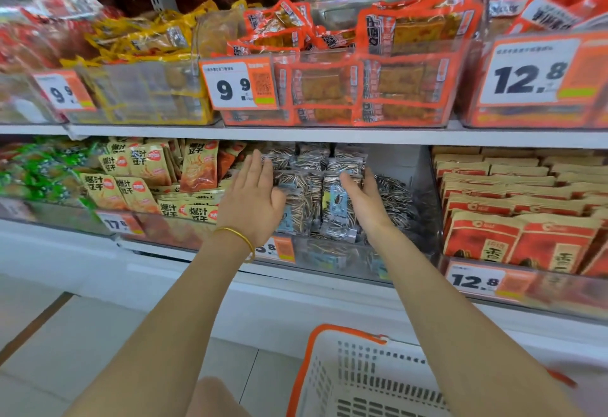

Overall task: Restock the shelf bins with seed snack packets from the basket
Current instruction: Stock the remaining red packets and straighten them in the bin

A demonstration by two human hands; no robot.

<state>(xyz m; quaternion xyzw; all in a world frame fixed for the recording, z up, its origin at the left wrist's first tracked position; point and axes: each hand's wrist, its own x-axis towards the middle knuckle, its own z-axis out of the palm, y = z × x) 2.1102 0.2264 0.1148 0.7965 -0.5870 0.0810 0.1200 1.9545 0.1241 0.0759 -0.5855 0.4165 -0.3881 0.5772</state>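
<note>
At frame centre, seed packets (306, 199) stand in the bin (332, 260), left hand (253, 193) pressing them flat-fingered, right hand (365, 198) curled round them; the basket (345, 331), lower centre, shows none, so restocking looks nearly done.

L arm: stretched fwd and upward from the lower left, elbow nearly straight.
L wrist: straight, in line w/ forearm.
L hand (253, 193): back of it toward me, fingers straight and close together, pointing up; thumb spread to the right. Palm side lies flat against the left side of the seed packets (306, 193).
R arm: stretched fwd from the lower right, slanting up and to the left.
R hand (365, 199): thumb over the front of the same packets, fingers curled round their right side; I grip them.
Both hands: same height, near each other.
</note>
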